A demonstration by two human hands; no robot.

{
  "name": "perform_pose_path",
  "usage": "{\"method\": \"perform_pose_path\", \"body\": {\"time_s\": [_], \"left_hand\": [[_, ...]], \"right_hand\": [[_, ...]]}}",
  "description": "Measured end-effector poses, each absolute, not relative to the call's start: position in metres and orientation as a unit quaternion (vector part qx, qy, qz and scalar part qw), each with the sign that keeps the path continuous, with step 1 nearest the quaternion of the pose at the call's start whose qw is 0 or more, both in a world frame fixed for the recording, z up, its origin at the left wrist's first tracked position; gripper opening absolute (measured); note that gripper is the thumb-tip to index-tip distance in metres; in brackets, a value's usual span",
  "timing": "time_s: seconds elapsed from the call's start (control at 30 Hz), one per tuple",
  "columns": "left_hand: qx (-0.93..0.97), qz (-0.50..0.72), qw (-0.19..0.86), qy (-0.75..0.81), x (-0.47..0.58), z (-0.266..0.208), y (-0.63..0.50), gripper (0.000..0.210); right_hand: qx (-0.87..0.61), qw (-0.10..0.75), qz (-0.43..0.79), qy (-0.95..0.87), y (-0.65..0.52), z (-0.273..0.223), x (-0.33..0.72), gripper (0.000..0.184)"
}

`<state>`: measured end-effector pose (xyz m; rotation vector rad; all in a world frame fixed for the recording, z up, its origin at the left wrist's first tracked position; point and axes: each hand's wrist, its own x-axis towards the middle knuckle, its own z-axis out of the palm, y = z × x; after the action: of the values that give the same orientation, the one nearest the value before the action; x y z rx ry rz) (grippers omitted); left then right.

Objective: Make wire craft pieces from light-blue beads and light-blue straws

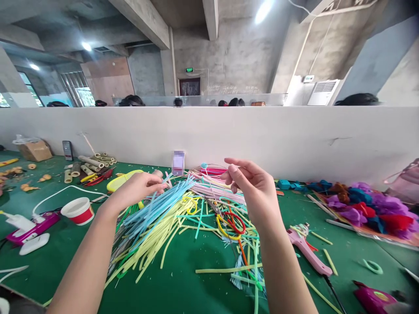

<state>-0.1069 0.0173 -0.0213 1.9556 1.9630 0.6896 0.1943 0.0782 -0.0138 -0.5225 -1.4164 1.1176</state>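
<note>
My left hand (145,185) is at the left end of a pile of craft stems, with its fingers bent together. Its fingertips reach the edge of the light blue pipe cleaners (160,201), and whatever is between them is hidden. Raised above the right of the pile, my right hand (250,181) has its thumb and fingers apart, with nothing visible in it. Yellow pipe cleaners (163,231) lie in front of the blue ones, and pink ones (216,187) behind. Scissors with red and yellow handles (231,224) rest among loose green stems below my right hand.
A pink glue gun (309,253) lies right of my right forearm. At left stand a paper cup (77,211) and a purple power strip (36,231). A phone (178,163) leans against the white partition (209,135). Coloured petals (369,205) lie far right, bamboo pieces (94,163) back left.
</note>
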Motion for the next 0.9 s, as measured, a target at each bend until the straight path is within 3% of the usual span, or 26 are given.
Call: {"method": "perform_pose_path", "body": {"time_s": [0.13, 0.33, 0.5, 0.57, 0.73, 0.9], "left_hand": [[0.711, 0.395, 0.340, 0.472, -0.062, 0.007, 0.002, 0.027], [0.611, 0.581, 0.359, 0.400, -0.020, -0.020, 0.001, 0.036], [0.626, 0.591, 0.282, 0.423, -0.012, -0.080, -0.005, 0.033], [0.641, 0.585, 0.314, 0.385, -0.009, -0.099, -0.010, 0.037], [0.601, 0.541, 0.524, 0.269, 0.008, -0.121, -0.013, 0.042], [0.533, 0.625, 0.452, 0.348, 0.008, -0.136, 0.001, 0.040]], "right_hand": [[-0.163, 0.649, 0.531, -0.520, 0.070, -0.009, 0.191, 0.019], [-0.134, 0.700, 0.517, -0.475, 0.063, -0.005, 0.197, 0.018], [-0.130, 0.710, 0.512, -0.465, 0.058, -0.004, 0.198, 0.021], [-0.127, 0.704, 0.533, -0.452, 0.055, -0.004, 0.195, 0.024], [-0.143, 0.680, 0.584, -0.420, 0.065, -0.017, 0.180, 0.029], [-0.294, 0.639, 0.520, -0.484, 0.082, -0.067, 0.170, 0.044]]}}
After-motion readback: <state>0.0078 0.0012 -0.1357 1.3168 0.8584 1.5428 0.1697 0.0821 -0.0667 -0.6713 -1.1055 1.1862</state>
